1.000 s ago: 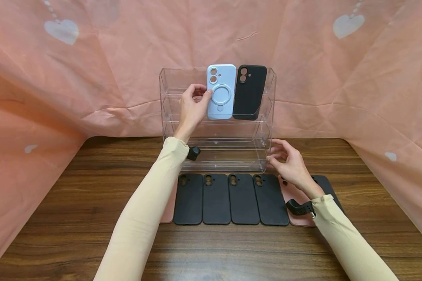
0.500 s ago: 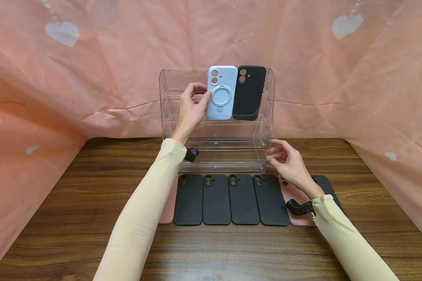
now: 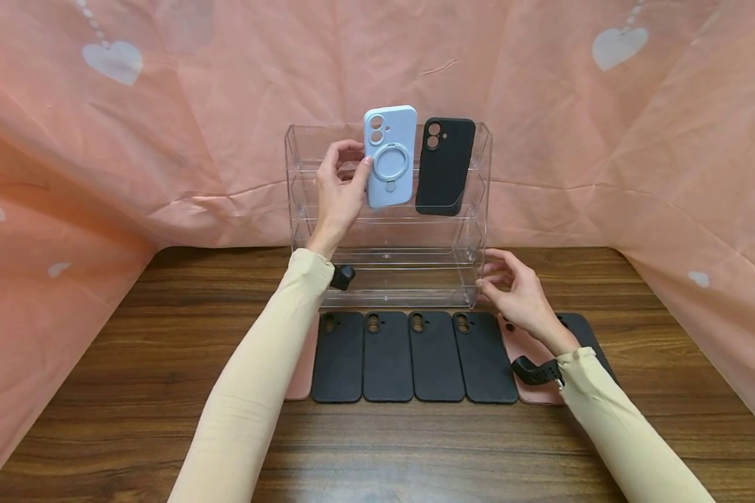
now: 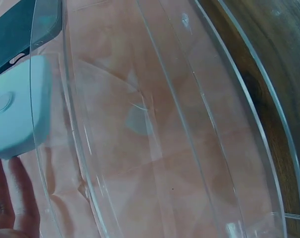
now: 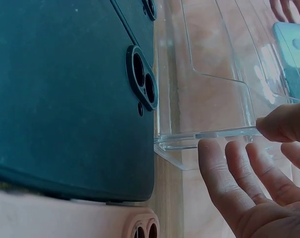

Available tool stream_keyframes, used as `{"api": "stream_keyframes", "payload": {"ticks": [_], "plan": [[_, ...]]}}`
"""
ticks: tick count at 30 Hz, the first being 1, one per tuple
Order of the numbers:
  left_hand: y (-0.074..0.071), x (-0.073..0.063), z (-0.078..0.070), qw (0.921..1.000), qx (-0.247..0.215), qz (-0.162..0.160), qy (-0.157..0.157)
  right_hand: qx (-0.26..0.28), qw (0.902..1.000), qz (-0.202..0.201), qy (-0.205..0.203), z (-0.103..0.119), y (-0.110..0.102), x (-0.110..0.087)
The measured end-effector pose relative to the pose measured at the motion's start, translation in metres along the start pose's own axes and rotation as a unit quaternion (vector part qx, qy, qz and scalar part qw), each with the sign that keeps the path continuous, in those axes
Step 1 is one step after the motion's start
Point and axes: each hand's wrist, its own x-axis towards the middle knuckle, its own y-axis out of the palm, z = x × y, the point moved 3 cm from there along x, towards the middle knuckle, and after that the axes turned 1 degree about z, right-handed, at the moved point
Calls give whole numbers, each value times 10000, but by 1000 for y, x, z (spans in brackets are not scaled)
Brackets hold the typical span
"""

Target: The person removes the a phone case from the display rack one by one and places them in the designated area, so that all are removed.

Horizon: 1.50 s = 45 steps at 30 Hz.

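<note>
My left hand [image 3: 338, 199] pinches a light blue phone case [image 3: 390, 162] by its left edge, thumb in front and fingers behind. The case has two camera holes and a ring stand; it is raised and slightly tilted at the top tier of a clear acrylic display rack [image 3: 386, 256]. To its right a black phone case [image 3: 447, 168] stands in that tier, with a gap between the two. Low on the rack's right side, my right hand [image 3: 519, 290] grips the side panel; in the right wrist view the thumb [image 5: 283, 124] lies on one face and the fingers opposite.
On the wooden table [image 3: 415, 454] before the rack lies a row of several black phone cases [image 3: 387, 360]. A pink case [image 3: 302, 367] is partly behind the left sleeve, another pink case [image 3: 535, 377] under the right wrist. A pink curtain [image 3: 226, 140] hangs behind.
My left hand has lifted the light blue case up and a little left, away from the black case, its bottom now higher against the top tier. The right hand stays put.
</note>
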Motion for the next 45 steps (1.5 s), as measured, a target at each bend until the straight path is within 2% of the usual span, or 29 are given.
{"api": "stream_keyframes", "payload": {"ticks": [6,10,21,25,30,36,45], "plan": [[-4,3,-6,9990,-280,-293,189,-26,10000,-1,-43,-1,0,1],[-7,3,-12,9984,-409,-324,209,-9,10000,-34,-53,-2,-1,2],[-15,-11,-12,9970,-761,121,-88,-5,10000,-33,-45,-5,0,3],[-21,-18,-12,9968,-745,257,-117,-4,10000,-15,4,-6,1,2],[-30,-27,-10,9972,-689,267,-116,-34,10000,11,-7,-6,1,2],[-39,-40,-7,9949,-858,401,-346,-2,10000,16,-18,-7,1,2],[-54,-57,-1,9941,-669,656,-554,-7,9998,-60,-163,-7,0,3]]}}
